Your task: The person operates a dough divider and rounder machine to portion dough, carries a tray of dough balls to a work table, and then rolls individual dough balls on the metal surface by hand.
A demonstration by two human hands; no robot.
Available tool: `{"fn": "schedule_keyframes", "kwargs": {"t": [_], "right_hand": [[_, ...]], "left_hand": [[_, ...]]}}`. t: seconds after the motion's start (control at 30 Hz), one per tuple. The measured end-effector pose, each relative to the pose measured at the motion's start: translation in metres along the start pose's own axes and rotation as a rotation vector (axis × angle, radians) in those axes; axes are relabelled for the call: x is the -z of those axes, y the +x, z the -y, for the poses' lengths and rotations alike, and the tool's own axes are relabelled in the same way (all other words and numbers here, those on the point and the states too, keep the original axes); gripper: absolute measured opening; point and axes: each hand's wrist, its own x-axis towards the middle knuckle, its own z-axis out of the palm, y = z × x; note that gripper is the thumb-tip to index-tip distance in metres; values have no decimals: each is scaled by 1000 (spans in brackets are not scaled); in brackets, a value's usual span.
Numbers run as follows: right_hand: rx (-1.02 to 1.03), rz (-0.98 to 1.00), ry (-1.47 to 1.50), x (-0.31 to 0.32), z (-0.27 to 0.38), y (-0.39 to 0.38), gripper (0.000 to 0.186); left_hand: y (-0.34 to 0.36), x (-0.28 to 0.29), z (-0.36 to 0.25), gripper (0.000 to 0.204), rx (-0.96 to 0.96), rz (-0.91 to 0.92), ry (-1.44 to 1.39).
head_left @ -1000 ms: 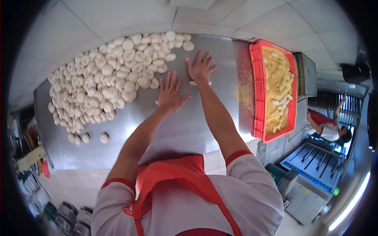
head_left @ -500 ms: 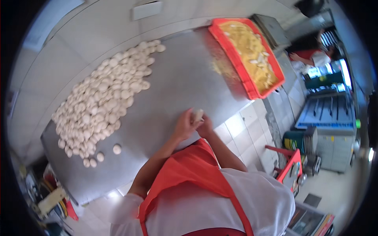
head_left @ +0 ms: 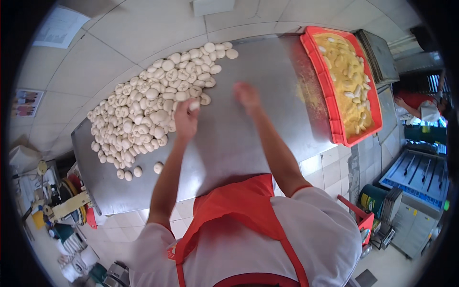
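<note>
Since half a second ago your hands have parted and gone out over the counter point(head_left: 229, 143). Your left hand point(head_left: 185, 118) grips a dough piece point(head_left: 193, 104) at the near edge of the dough pile point(head_left: 143, 110). Your right hand point(head_left: 246, 94), just right of the pile, is blurred; I cannot tell its grip. The piece is small, round, pale. An orange crate point(head_left: 334, 119) sits far right of the pile.

Right hand point(head_left: 247, 95) blurring above the steel table point(head_left: 229, 143), grip unreadable; dough piece point(head_left: 193, 104) partly hiding in left hand point(head_left: 185, 119); person beside the red crate point(head_left: 330, 115) being cut off
</note>
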Motion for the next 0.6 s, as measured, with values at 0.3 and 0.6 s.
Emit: {"fn": "schedule_keyframes", "kwargs": {"t": [0.3, 0.6], "right_hand": [[115, 258, -774, -132, 29, -48, 44], [406, 20, -1254, 70, -68, -251, 77]], "left_hand": [[-179, 33, 8, 28, 162, -26, 132], [-252, -23, 18, 70, -55, 397, 353]]}}
